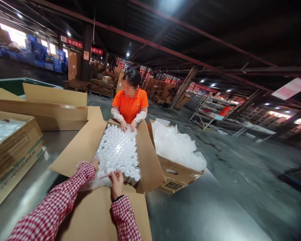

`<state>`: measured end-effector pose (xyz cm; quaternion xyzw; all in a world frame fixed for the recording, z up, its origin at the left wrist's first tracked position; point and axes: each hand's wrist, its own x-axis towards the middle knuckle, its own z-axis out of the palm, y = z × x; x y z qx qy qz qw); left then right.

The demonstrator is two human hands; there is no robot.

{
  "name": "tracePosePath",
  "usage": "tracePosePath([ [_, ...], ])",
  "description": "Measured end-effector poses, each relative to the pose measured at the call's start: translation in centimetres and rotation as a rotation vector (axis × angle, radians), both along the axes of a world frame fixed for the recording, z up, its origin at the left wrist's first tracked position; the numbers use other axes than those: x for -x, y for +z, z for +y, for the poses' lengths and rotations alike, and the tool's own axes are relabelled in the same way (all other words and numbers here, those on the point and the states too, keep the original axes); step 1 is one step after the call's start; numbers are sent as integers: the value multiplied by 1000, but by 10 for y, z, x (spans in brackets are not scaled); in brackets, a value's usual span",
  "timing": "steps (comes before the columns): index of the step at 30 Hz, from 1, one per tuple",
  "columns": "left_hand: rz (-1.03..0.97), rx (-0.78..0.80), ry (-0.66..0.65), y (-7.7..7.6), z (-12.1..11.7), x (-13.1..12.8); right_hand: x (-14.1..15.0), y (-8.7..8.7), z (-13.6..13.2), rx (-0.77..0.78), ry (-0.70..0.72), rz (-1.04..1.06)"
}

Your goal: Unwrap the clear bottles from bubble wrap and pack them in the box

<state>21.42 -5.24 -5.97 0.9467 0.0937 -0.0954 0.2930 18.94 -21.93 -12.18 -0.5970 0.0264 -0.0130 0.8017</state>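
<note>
An open cardboard box (150, 157) stands before me, its flaps spread outward. Tightly packed rows of clear bottles with white caps (131, 172) fill it. Over them lies a thin clear plastic sheet (104, 177), bunched along the near edge and left side. At the near left corner my left hand (95, 164) is closed on the sheet. My right hand (117, 184) pinches the sheet's near edge, fingertips together above the front row. Across the box, a co-worker in an orange shirt (130, 103) has both hands (128, 126) at the sheet's far end.
A carton of crumpled translucent plastic sheets (175, 144) stands against the right flap. At left are a carton with plastic inside (15, 147) and another open carton (52, 115). All rest on a shiny metal table (190, 211). Farther back are stacked cardboard (100, 87) and metal racks (210, 110).
</note>
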Motion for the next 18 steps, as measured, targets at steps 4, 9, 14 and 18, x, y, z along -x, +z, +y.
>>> tracePosePath([
  [4,11,20,1,15,0,4,-2,10,-2,-12,-95,-51],
  [9,-105,33,-42,47,-12,10,13,28,6,28,6,-142],
  [14,-303,48,-130,69,-28,26,31,38,8,344,259,-238],
  [18,-396,58,-162,76,-35,45,41,78,-7,795,349,-408],
])
